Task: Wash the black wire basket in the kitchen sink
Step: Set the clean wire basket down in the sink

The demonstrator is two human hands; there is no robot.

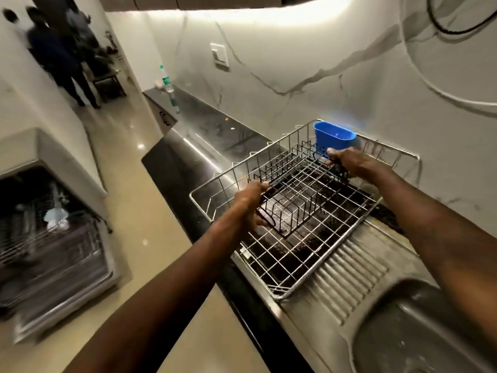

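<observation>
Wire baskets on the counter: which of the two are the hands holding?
The black basket, the smaller one that sits inside the larger silver basket. The left hand and the right hand grip its opposite ends.

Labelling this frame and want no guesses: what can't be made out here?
Head view only.
Sink basin: cut off by the right and bottom edges; no tap shows.
Blue cup: its bottom is hidden behind the right hand.
Dishwasher rack: motion blur, contents unreadable.
Bottle: label too small to read.
</observation>
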